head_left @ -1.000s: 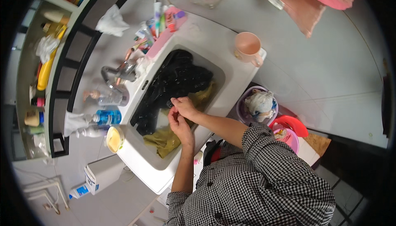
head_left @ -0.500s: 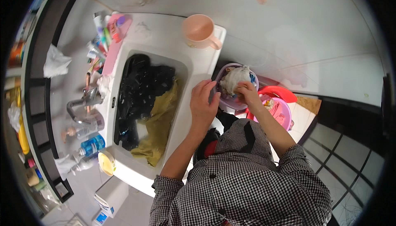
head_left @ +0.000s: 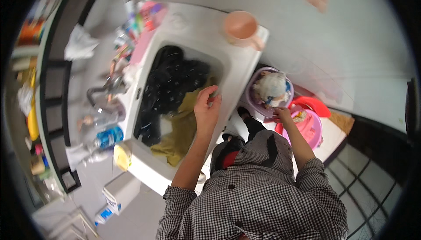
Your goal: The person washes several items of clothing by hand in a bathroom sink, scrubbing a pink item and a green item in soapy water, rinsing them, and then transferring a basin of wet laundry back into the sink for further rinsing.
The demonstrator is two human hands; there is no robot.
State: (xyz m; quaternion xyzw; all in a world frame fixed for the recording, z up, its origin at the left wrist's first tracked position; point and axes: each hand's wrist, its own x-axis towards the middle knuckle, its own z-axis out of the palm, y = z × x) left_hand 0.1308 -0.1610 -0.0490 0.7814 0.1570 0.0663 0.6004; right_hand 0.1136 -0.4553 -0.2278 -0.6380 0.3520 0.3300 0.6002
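Note:
My left hand (head_left: 207, 110) is raised over the right side of the white sink (head_left: 229, 75), its fingers loosely bent and apart with nothing in them. Beneath it, wet dark clothes (head_left: 169, 80) and an olive-yellow garment (head_left: 177, 130) lie in the basin. By the front edge of a purple tub (head_left: 252, 97), my right hand (head_left: 281, 114) hangs with loosely parted fingers and holds nothing I can see. The tub contains a bundled whitish cloth (head_left: 270, 86) with some blue in it.
A peach mug (head_left: 240, 26) stands on the sink's far right corner. Toothpaste tubes, a metal faucet (head_left: 115, 84) and a blue bottle (head_left: 109, 137) line the left side. Beside the purple tub are a pink basin (head_left: 316, 128) holding items and a red basin (head_left: 316, 106).
My left hand has moved left from beside the purple tub to over the sink. My right hand has let go of the whitish cloth and drawn back toward me. The view has shifted.

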